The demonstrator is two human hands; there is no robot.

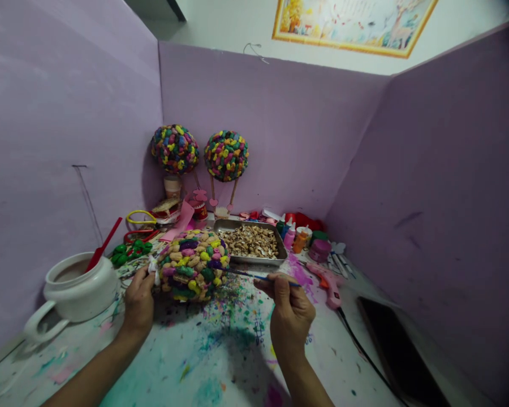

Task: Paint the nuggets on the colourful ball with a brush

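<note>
The ball point(195, 263), partly painted, sits left of the frame's centre, above the desk point(173, 362). At its left end, the fingers of the left hand point(138, 299) pinch the white tie point(153, 267). The right hand point(290, 308), right of centre, holds the brush point(248, 275) between its fingers, the tip at the ball's right side. A tray point(254, 260) of shells lies behind; the pink glue gun point(331, 285) lies at centre right, the white pot point(85, 297) at lower left.

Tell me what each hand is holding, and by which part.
Left hand: the partly painted ball, by the white bit at its left side. Right hand: the thin paintbrush, by its handle, near the rear end.
</note>
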